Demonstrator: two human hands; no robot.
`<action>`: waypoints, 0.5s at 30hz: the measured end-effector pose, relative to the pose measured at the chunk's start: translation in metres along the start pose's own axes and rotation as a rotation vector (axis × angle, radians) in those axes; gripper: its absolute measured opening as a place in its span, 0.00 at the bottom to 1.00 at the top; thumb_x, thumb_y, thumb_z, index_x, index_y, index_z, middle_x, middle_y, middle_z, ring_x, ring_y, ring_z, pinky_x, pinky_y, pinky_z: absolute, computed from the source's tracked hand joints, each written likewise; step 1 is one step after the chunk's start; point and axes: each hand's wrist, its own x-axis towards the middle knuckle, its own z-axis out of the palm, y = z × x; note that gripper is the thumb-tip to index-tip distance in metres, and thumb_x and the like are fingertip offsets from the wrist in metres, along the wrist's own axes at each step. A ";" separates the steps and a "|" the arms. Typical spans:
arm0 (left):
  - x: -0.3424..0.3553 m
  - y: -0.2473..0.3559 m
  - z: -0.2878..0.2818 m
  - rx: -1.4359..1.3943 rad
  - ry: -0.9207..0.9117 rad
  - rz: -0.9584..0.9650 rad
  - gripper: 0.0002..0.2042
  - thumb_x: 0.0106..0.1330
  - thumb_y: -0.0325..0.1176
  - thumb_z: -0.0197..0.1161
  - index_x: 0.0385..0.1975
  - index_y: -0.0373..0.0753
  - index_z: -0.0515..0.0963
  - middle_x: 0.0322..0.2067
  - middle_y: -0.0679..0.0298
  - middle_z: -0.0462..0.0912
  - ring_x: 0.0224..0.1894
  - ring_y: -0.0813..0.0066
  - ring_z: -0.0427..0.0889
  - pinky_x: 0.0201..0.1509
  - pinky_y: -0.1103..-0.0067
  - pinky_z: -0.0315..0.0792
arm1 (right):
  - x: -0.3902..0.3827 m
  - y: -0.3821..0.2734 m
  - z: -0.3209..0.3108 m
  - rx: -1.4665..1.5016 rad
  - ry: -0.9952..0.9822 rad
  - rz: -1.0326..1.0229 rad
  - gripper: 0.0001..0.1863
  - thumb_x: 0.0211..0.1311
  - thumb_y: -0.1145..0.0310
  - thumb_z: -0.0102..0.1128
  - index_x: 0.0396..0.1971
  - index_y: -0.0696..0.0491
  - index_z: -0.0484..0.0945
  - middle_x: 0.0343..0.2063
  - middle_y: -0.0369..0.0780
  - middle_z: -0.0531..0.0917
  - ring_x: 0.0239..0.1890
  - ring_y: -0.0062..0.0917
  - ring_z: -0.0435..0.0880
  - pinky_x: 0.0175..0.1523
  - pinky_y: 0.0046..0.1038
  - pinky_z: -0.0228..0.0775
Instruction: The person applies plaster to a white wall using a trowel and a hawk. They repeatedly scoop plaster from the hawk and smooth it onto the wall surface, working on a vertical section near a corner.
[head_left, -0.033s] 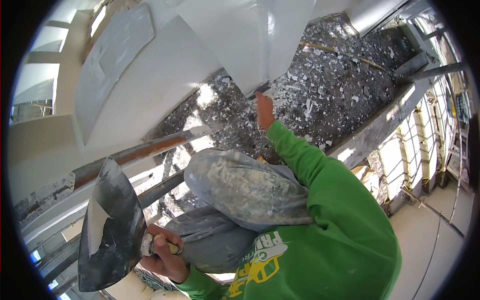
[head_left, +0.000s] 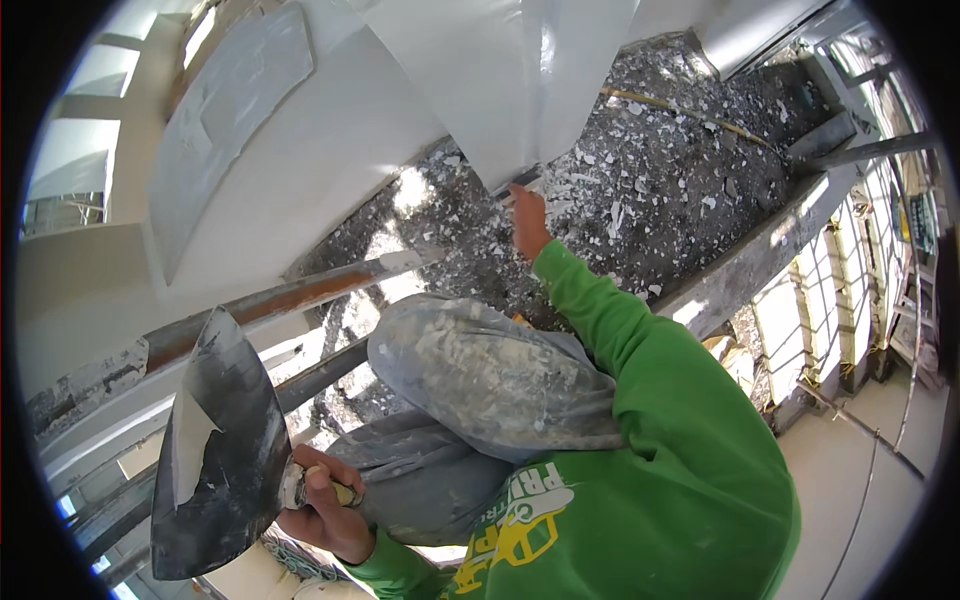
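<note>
My left hand (head_left: 326, 508) is closed round the handle of a large pointed trowel (head_left: 235, 470) at lower left. A smear of pale putty (head_left: 192, 440) lies on the trowel's dark blade. Farther off, my right arm reaches forward. My right hand (head_left: 529, 222) is closed on a flat putty knife (head_left: 520, 184), whose thin dark edge lies against the lower end of a smooth white wall corner (head_left: 510, 100). My fingers hide most of that tool's handle.
Dark rough ground (head_left: 690, 190) strewn with white flakes lies ahead, with a thin yellowish strip (head_left: 690, 110) across it. A concrete ledge (head_left: 750, 255) borders it on the right. Rusty metal pipes (head_left: 290, 290) run at left, near my knees, beside a white wall (head_left: 350, 120).
The trowel in my left hand has shifted very slightly left and up. My right hand stays at the wall corner with its tool.
</note>
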 end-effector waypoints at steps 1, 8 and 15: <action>0.001 -0.001 -0.001 -0.021 -0.012 -0.009 0.11 0.67 0.34 0.53 0.36 0.31 0.65 0.16 0.63 0.65 0.13 0.81 0.62 0.13 0.85 0.57 | 0.004 -0.003 -0.001 0.040 -0.076 0.034 0.14 0.60 0.60 0.57 0.24 0.56 0.72 0.18 0.33 0.68 0.19 0.17 0.64 0.26 0.26 0.53; 0.000 0.002 0.003 -0.216 -0.069 -0.147 0.10 0.66 0.30 0.53 0.38 0.29 0.66 0.22 0.61 0.67 0.17 0.78 0.67 0.14 0.82 0.64 | -0.060 -0.065 0.013 0.130 -0.204 0.039 0.06 0.59 0.71 0.59 0.30 0.49 0.69 0.23 0.32 0.71 0.24 0.18 0.69 0.30 0.27 0.61; 0.006 0.005 -0.003 -0.724 -0.532 -0.323 0.23 0.70 0.37 0.51 0.60 0.34 0.57 0.27 0.58 0.69 0.22 0.73 0.72 0.19 0.78 0.70 | -0.211 -0.150 -0.025 -0.188 -0.190 -0.537 0.06 0.61 0.76 0.54 0.39 0.56 0.74 0.33 0.35 0.77 0.37 0.24 0.75 0.45 0.32 0.67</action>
